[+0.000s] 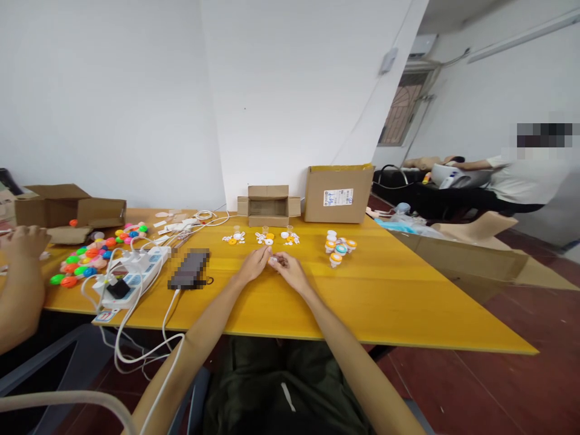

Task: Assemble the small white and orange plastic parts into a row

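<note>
Over the table's middle my two hands are close together. My right hand (pixel 292 272) is closed, its thumb and fingers pinching a small whitish piece (pixel 272 260) too small to name. Beside it, my left hand (pixel 256 264) has its fingers pressed together near that piece; what they hold, if anything, is hidden. Just beyond the fingertips lies a white ring-like disc (pixel 269 241). Further back are three groups of small white and yellow parts, each with a clear cup (pixel 265 230). To the right stands a cluster of finished-looking little toys (pixel 336 259) with orange, blue and white tops.
An open small carton (pixel 268 212) and a larger box (pixel 338 196) stand against the wall. Left are a phone (pixel 190 269), a power strip (pixel 136 279) with trailing cables, and colourful balls (pixel 84 269). A co-worker's arm (pixel 20 287) reaches in; another person (pixel 525 175) sits far right.
</note>
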A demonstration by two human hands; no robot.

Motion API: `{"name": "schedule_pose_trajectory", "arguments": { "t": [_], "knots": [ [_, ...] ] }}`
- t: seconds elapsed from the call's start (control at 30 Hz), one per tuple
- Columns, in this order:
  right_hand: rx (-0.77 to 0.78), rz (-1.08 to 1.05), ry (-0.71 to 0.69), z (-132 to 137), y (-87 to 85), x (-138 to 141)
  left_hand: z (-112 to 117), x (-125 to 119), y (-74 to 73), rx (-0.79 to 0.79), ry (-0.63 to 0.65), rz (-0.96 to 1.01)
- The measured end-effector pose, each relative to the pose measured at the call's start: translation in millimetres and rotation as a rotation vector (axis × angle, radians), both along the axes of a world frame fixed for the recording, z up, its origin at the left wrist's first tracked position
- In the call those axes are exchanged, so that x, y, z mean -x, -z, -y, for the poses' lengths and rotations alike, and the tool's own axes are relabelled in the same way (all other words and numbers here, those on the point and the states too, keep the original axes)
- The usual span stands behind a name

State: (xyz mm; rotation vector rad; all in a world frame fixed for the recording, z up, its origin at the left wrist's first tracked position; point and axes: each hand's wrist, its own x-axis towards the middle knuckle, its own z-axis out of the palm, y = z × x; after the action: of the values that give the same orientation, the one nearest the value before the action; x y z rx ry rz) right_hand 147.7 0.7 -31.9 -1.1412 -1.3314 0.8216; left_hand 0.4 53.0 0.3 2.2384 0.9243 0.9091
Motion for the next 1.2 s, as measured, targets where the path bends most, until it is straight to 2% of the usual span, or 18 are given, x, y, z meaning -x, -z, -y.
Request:
{"name": "schedule_pose_trajectory", "arguments": {
  "t": [0.53, 0.97, 1.07, 1.2],
  "knots": [
    [-0.092, 0.074, 0.085, 0.6, 0.4, 1.8, -8.5, -2.0, 7.6, 0.130, 0.039, 0.074],
    [-0.075, 0.157, 0.104, 2.3, 0.3, -1.2, -5.3, -0.9, 4.1, 0.217, 0.042, 0.140],
    [-0.121, 0.154, 0.087, 3.1, -0.5, 0.5, -6.2, -1.3, 4.5, 0.215, 0.057, 0.153],
    [-0.174, 0.162, 0.132, 3.5, 0.5, 2.6, -6.7, -2.2, 3.8, 0.220, 0.047, 0.143]
  ]
}}
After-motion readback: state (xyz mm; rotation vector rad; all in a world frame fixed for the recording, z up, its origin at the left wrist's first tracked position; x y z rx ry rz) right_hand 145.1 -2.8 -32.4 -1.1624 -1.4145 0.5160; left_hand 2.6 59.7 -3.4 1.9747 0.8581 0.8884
